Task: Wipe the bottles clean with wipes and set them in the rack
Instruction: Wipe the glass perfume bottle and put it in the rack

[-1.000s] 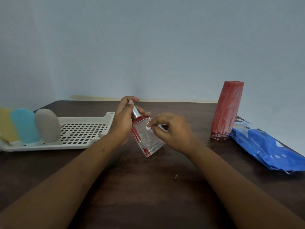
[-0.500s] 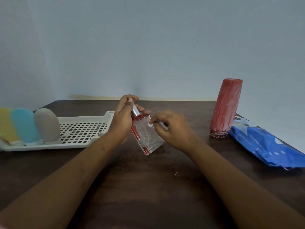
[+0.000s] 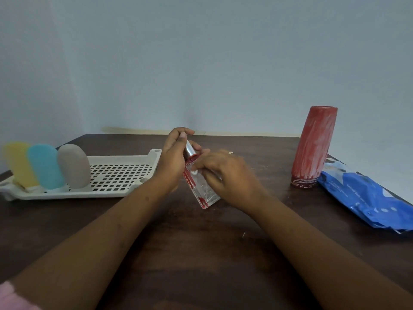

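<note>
A small clear glass bottle with red smears and a silver cap is held tilted above the table's middle. My left hand grips its cap and neck. My right hand pinches a small white wipe against the bottle's upper face; most of the wipe is hidden under the fingers. A tall bottle smeared red stands upside down at the right. A white perforated rack lies at the left with yellow, blue and grey bottles standing in it.
A blue pack of wipes lies at the table's right edge, beside the red bottle. The dark wooden table meets a pale wall at the back. The rack's right half holds no bottles.
My right hand has slid the wipe up the glass bottle toward its neck. The left hand keeps its hold on the cap.
</note>
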The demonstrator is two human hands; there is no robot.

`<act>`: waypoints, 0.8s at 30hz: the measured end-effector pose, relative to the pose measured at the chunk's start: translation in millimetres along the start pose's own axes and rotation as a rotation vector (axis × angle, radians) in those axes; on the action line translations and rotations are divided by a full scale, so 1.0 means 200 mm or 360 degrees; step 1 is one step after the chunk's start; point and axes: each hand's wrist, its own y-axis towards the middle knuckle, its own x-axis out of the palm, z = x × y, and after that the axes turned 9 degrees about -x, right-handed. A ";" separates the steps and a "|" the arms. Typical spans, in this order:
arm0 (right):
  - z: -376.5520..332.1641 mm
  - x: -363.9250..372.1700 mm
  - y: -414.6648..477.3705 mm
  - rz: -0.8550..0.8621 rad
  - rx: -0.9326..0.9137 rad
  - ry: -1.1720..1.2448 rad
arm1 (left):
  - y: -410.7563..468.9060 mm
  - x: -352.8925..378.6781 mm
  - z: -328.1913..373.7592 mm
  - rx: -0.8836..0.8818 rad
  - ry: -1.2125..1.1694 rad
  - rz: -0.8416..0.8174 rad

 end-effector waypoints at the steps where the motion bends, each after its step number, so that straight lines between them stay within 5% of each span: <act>1: -0.01 0.01 0.00 -0.0052 -0.0040 0.0002 | 0.00 0.00 0.00 -0.0013 -0.0018 0.0002; 7: 0.01 -0.04 -0.01 -0.0242 -0.0094 0.0030 | 0.01 0.00 0.00 -0.0072 -0.0093 -0.0008; 13: 0.03 -0.02 -0.01 -0.0009 -0.0001 -0.0057 | 0.00 0.00 0.00 -0.0014 -0.0007 -0.0007; 18: -0.04 0.00 0.01 -0.0249 -0.0139 0.0013 | 0.02 -0.01 0.00 -0.0063 -0.0091 -0.0007; 24: 0.07 -0.03 -0.03 -0.0080 0.0118 0.0012 | -0.01 0.00 0.01 -0.0038 0.0007 0.0000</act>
